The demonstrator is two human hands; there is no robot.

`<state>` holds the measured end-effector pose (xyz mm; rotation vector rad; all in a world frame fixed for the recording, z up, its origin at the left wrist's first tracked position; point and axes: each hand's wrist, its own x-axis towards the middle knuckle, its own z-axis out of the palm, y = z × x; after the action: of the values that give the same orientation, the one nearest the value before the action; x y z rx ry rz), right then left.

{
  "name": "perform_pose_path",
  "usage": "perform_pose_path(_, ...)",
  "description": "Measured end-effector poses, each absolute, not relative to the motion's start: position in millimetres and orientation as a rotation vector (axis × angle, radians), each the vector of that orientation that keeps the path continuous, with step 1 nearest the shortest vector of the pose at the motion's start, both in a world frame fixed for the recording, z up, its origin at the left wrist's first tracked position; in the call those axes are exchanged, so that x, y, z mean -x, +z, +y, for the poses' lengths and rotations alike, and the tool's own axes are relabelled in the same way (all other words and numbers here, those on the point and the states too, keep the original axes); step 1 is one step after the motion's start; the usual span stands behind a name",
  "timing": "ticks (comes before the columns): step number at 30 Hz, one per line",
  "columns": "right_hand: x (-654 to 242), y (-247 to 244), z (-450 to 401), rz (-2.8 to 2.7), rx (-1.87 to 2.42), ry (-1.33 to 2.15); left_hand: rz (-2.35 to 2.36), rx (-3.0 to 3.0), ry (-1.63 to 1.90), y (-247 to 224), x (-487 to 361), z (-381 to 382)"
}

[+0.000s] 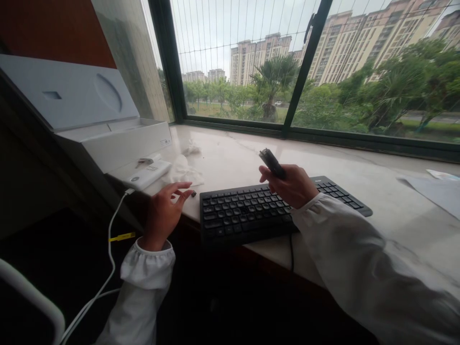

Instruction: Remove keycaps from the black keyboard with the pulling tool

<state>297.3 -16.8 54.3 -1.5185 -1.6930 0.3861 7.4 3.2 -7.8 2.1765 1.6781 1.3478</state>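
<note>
A black keyboard (247,211) lies along the front edge of the pale marble ledge. Above its right half, my right hand (293,184) is closed around a dark handheld tool (272,163), whose pronged tip points up and to the left. My left hand (166,211) is left of the keyboard, its fingers bent, with thumb and forefinger slightly apart and nothing visible between them. Close to those fingertips, a small dark piece (194,194) rests on the ledge.
An open white box (125,143) stands at the left, with a white device (149,173) and white cable (111,254) before it. Crumpled white material (183,172) lies behind my left hand. Papers (431,191) are at the right. A window spans the back.
</note>
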Motion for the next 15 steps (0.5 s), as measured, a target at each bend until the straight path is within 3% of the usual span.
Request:
perform_pose_path(6, -278.2, 48.5, -15.8, -1.155, 1.014, 1.127, 1.382, -2.406, 1.247, 9.9, -42.9, -31.6)
perform_pose_path(10, -259.0, 43.3, -18.0, -1.056, 0.832, 1.225, 1.300, -2.536, 1.081, 8.2, -69.0, -54.0)
perform_pose_path(15, -235.0, 34.9, -18.3, -1.038, 0.825, 1.178, 1.458, -2.521, 1.122, -2.6, -88.2, -69.6)
